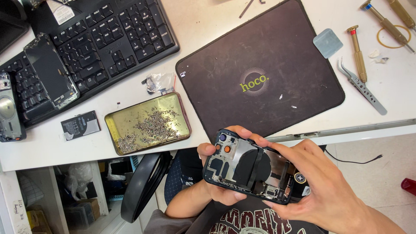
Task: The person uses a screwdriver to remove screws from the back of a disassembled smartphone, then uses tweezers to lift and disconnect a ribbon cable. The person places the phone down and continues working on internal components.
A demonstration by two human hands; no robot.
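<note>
Both hands hold my opened phone below the surface's front edge, left hand cupping its camera end, right hand pinching the other end, long axis running left-right.

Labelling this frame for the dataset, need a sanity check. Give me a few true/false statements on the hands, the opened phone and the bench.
1. Both hands, left and right, hold the opened dark phone housing. True.
2. The phone housing rests on the black rectangular mat. False: it is held off the desk edge, over the person's lap.
3. The shallow gold-coloured metal tray holds a pile of tiny screws. True.
4. The curved silver tweezers are in the right hand. False: they lie on the white desk, right of the mat.
5. A black keyboard sits at the upper left. True.
</note>
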